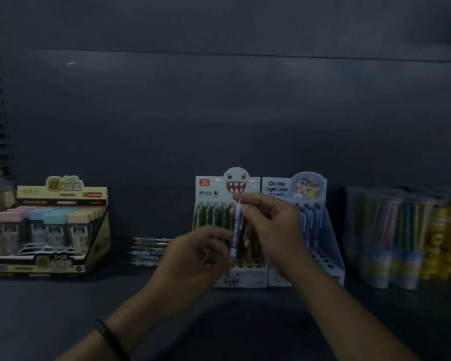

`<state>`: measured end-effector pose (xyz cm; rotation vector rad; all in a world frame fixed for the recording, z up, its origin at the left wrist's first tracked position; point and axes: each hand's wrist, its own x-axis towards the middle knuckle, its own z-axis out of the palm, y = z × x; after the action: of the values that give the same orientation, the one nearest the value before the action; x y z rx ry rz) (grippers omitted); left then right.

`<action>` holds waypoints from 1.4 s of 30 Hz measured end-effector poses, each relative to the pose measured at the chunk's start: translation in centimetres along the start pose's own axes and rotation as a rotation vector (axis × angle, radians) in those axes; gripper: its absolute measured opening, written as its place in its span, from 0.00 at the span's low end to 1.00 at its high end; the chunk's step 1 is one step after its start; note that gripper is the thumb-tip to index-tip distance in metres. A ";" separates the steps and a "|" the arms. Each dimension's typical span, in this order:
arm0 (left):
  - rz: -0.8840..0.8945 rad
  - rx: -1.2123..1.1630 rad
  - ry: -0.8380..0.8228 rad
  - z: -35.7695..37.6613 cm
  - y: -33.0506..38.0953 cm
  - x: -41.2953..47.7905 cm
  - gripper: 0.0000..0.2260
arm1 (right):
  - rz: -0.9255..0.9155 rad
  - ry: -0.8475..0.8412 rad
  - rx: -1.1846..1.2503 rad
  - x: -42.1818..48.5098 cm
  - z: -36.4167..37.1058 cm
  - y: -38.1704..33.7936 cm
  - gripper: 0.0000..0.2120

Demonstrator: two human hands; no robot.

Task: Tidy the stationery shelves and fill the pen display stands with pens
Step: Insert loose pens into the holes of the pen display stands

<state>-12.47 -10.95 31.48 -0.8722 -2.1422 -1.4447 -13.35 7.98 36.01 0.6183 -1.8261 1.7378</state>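
A pale blue pen [236, 227] stands nearly upright in front of the shark-face display stand [228, 188]. My right hand [268, 225] pinches its upper half, and my left hand [198, 252] holds its lower end with curled fingers. That stand has green pens in its back row and empty holes in front. Beside it on the right is a blue cartoon display stand [328, 246] with a few pens. Several loose pens [147, 250] lie on the shelf left of my hands.
A yellow box of pastel refill cases [50, 230] sits at the left. Clear tubs of pencils [383, 241] and yellow packs [445, 243] stand at the right. The dark shelf board [63, 308] runs along the front; the scene is dim.
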 end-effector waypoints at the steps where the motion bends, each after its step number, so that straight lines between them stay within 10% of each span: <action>1: 0.001 0.015 -0.005 0.8 0.7 0.4 0.13 | -0.032 -0.003 -0.031 0.0 -0.7 -0.2 0.11; 17: 0.214 0.826 -0.380 13.7 4.2 5.1 0.18 | -0.179 0.399 -0.695 1.9 -15.3 2.1 0.09; 42: 0.272 0.778 -0.374 14.1 2.5 3.6 0.21 | -0.186 0.173 -0.904 1.7 -15.5 5.2 0.08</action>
<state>-13.22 3.70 30.14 -1.0956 -2.4248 -0.2578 -16.99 23.84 33.61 0.2319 -2.0770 0.6781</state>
